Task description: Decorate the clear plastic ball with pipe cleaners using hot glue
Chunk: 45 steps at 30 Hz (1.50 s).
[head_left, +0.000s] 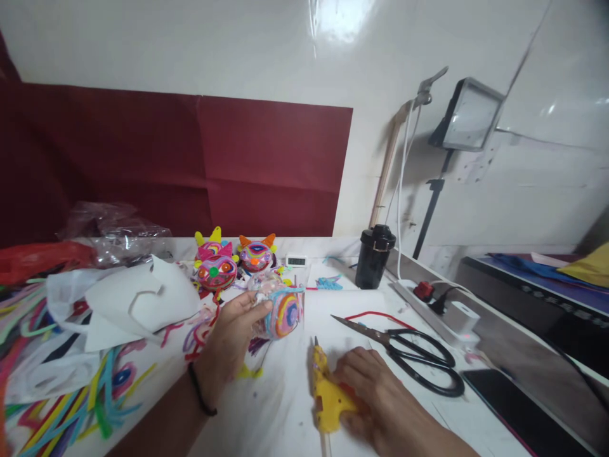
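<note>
— Where's your left hand [227,346] right now?

— You've got it raised just off the white table [285,406], fingers curled around a small ball of wound pipe cleaners [280,310] with pink, blue and orange swirls. The ball sits at your fingertips, left of the table's middle.

— And the right hand [375,393]?

— Resting low on the table, palm down, with the yellow glue gun [326,390] just beside it on the left. Your fingers touch the gun's body, though from this angle I can't quite tell whether you're gripping it or only lying against it. Its nozzle points away from you, toward the ball.

— What's around them?

— Black-handled scissors [413,355] lie just right of your right hand, blades open. Two finished swirled faces [216,266] with little horns stand behind the ball. Loose pipe cleaners [71,406] are heaped far left, beside white paper [137,298]. A black jar [375,255] stands further back.
</note>
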Available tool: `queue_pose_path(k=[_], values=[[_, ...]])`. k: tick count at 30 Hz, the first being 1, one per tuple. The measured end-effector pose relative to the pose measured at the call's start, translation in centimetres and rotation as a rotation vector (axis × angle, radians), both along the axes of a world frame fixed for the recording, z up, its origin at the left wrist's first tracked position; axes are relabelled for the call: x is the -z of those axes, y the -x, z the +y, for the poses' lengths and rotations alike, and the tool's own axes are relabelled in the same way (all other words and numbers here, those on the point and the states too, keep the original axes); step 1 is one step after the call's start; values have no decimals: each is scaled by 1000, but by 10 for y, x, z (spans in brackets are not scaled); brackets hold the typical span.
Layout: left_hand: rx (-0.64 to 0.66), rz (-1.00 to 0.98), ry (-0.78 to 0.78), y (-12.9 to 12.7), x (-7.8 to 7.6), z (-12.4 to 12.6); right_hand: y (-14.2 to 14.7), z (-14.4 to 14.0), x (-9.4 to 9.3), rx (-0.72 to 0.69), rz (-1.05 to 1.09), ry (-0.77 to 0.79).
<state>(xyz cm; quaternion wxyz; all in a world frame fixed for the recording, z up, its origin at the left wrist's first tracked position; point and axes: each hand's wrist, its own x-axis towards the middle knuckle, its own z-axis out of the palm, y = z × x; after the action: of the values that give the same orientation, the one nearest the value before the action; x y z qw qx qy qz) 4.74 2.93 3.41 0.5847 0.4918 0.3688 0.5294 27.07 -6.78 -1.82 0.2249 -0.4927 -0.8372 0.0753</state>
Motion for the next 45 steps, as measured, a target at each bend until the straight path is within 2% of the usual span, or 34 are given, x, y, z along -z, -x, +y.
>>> queue_pose_path(k=[2, 4, 6, 9, 12, 18, 22, 27, 31, 45], values=[[38, -39, 27, -1, -1, -2, 0, 0, -7, -6, 24, -63], [103, -67, 47, -3, -1, -5, 0, 2, -19, 13, 88, -204], [147, -68, 40, -6, 0, -8, 1, 10, -34, 23, 171, -352], [177, -44, 27, -10, -1, -14, 6, 28, -53, -25, 218, -457], [249, -18, 28, -11, -1, -19, 10, 45, -60, -87, 200, -429], [310, 33, 27, -12, 1, -19, 8, 58, -59, -197, 147, -356], [316, 67, 41, -12, 2, -18, 5, 59, -65, -270, 282, -243], [375, 98, 59, -11, 5, -17, 5, 58, -71, -256, 440, -56], [376, 160, 78, -10, 6, -18, 5, 57, -71, -271, 463, 41], [330, 274, 11, -11, 3, -21, 4, 56, -71, -342, 297, 53]])
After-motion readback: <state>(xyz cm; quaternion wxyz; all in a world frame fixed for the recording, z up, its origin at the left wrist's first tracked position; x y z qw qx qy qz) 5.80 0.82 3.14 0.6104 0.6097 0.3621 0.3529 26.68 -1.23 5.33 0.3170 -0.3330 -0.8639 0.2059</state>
